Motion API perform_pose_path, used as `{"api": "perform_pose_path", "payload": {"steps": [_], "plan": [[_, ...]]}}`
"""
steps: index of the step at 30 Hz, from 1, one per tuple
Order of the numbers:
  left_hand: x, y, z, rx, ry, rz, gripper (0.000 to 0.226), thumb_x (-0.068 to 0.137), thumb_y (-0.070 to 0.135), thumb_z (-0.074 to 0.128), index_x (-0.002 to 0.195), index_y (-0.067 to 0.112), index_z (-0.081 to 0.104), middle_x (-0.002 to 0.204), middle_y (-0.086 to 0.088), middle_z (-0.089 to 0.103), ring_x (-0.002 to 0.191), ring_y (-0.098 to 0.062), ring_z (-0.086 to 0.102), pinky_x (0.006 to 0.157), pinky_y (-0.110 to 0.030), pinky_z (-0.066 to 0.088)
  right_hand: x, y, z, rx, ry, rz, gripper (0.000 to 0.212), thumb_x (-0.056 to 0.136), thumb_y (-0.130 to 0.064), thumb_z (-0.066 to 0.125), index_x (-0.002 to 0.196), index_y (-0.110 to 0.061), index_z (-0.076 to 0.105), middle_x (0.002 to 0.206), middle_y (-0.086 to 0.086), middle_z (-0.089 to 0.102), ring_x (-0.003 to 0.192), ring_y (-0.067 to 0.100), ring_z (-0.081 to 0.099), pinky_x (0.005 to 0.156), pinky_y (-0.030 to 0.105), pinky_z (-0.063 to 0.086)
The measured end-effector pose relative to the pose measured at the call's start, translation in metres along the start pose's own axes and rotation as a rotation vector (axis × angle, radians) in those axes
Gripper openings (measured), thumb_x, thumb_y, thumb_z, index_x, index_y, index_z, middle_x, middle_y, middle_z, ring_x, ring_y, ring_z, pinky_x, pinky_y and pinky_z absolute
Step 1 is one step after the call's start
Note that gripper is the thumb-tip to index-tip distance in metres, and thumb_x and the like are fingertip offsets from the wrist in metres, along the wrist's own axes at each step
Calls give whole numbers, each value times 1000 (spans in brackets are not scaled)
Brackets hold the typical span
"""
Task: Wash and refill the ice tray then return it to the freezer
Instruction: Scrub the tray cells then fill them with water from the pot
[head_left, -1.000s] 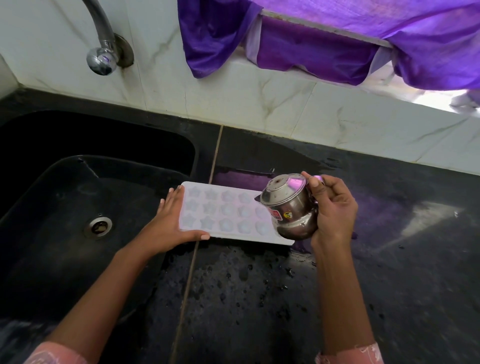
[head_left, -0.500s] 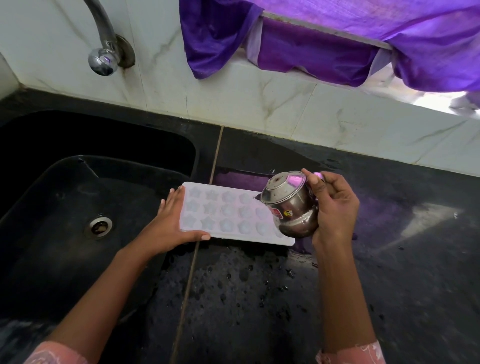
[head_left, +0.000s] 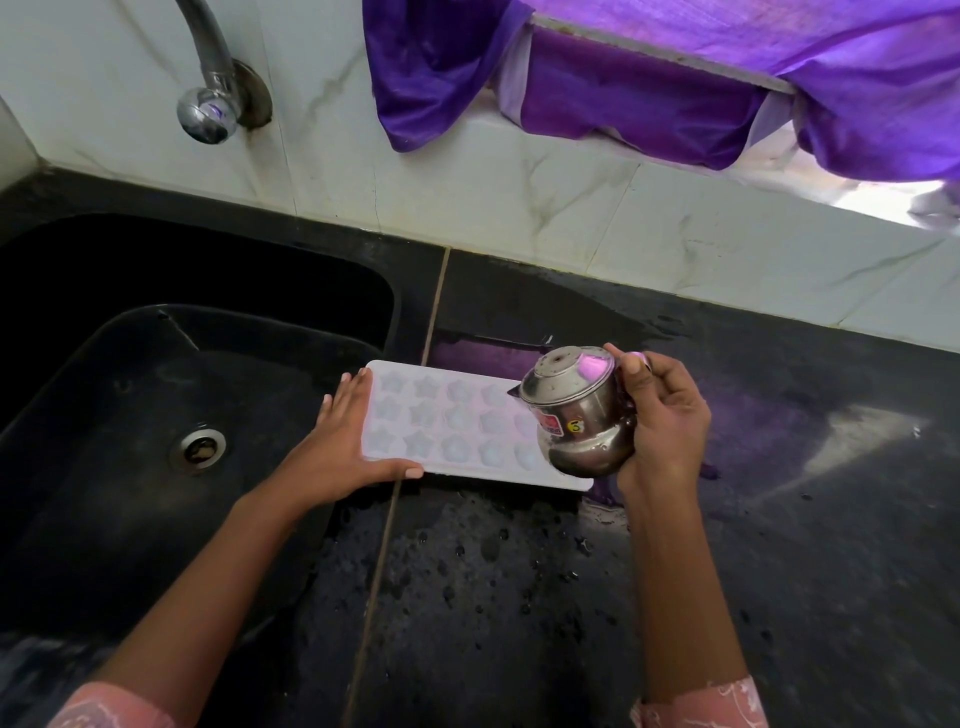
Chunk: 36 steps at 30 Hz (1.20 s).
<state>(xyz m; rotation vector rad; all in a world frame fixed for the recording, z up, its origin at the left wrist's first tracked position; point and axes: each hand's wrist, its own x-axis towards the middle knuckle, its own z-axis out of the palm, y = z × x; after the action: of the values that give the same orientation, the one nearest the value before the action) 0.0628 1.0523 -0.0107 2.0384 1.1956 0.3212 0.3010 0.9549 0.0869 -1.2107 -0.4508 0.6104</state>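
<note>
Tray (head_left: 457, 423) flat on the counter (head_left: 779, 519), left hand (head_left: 337, 457) spread at its nine-o'clock end, right hand (head_left: 665, 421) clamped round the tipped pot (head_left: 576, 415) — refilling, I'd say; next, a steady carry.

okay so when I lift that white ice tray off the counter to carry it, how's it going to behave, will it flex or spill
The ice tray looks thin and shallow, so it may flex if lifted by one end; the left hand touches only its left edge. If its star moulds hold water, any tilt would likely spill. The counter is beaded with droplets, so the tray could be slippery.
</note>
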Motion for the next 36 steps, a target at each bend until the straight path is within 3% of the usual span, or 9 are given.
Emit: {"api": "perform_pose_path", "payload": {"steps": [7, 14, 17, 21, 30, 36], "plan": [[0, 2, 0, 14, 0, 2, 141, 43, 82, 58, 148, 19, -12, 157, 4, -15, 132, 0, -25, 109, -25, -15, 1, 0, 9, -44, -56, 11, 10, 63, -21, 70, 71, -18, 65, 83, 5, 70, 84, 16, 68, 76, 28, 55], [1, 1, 1, 15, -11, 9, 131, 61, 62, 73, 148, 17, -14, 157, 4, -15, 132, 1, -25, 107, -23, -16, -1, 3, 18, -74, -125, 5, 9, 62, -21, 71, 69, -20, 65, 80, 7, 69, 81, 19, 66, 76, 29, 55], [0, 3, 1, 10, -8, 11, 125, 66, 53, 74, 148, 17, -14, 156, 4, -15, 131, 1, -25, 107, -22, -16, -2, 4, 21, -121, -142, -10, 8, 70, -13, 70, 73, -15, 63, 70, -4, 71, 73, 10, 66, 72, 23, 54], [-1, 3, 1, 6, -13, 6, 125, 66, 54, 73, 148, 17, -14, 156, 5, -16, 132, 1, -25, 107, -23, -15, -3, 3, 24, -160, -162, -40, 11, 78, -3, 67, 75, -12, 61, 62, -11, 69, 65, 2, 64, 67, 19, 52], [-1, 5, 0, 4, -18, 4, 124, 68, 52, 73, 148, 16, -15, 156, 4, -17, 131, 1, -25, 108, -23, -15, -2, -2, 27, -169, -174, -59, 6, 79, -3, 67, 81, -7, 62, 65, -11, 69, 67, 2, 64, 71, 23, 54], [-2, 6, -1, 13, -19, -3, 124, 68, 53, 73, 147, 17, -15, 156, 4, -17, 130, 2, -24, 108, -23, -14, -2, -3, 28, -171, -173, -78, 7, 80, -2, 67, 81, -7, 62, 65, -11, 69, 67, 1, 64, 68, 18, 53]]}}
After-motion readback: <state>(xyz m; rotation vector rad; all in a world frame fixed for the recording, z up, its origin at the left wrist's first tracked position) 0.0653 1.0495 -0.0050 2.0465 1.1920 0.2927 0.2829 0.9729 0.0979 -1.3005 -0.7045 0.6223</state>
